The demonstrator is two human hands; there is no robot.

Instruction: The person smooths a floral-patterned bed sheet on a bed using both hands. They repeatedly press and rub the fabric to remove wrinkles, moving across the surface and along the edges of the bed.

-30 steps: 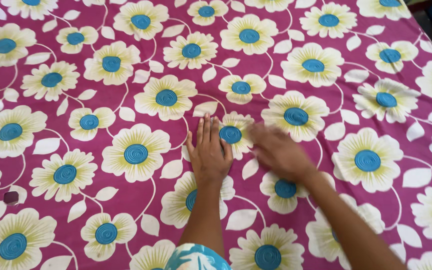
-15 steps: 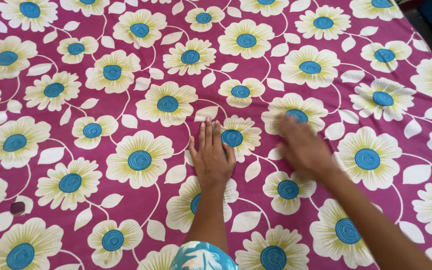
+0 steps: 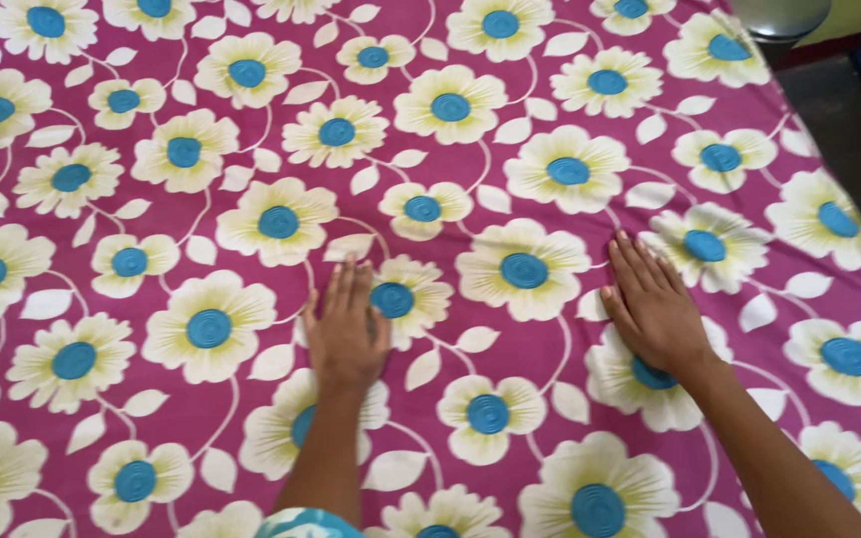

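- Left hand (image 3: 344,324), palm down and flat on a magenta bedsheet (image 3: 510,349), fingers straight and pressed close together, gripping nothing.
- Right hand (image 3: 654,304), also palm down and flat on the same cloth, fingers slightly fanned, thumb out to the side, closed on nothing.
- Hands well apart, a cream flower with a blue spiral centre (image 3: 524,270) printed on the sheet between them, just above their level.
- Smaller cream flower with a blue centre (image 3: 392,299) touching the outer edge of the left hand's fingers.
- Heel of the right hand resting on another cream bloom (image 3: 640,384), its blue centre partly covered by the wrist.
- Sheet spread smooth beneath both palms: thin woven cloth, matte, patterned all over with rounded petals, white leaf shapes and thin curling white stems.
- Faint soft creases in the cloth beyond the right hand's fingertips, toward the far corner.
- Rounded grey metal object (image 3: 779,15) beyond the sheet's far edge, up and away from the right hand.
- Dark floor (image 3: 849,130) beside that same edge.
- Scrap of blue-and-white patterned sleeve (image 3: 311,523) at the left forearm, near the bottom frame edge.
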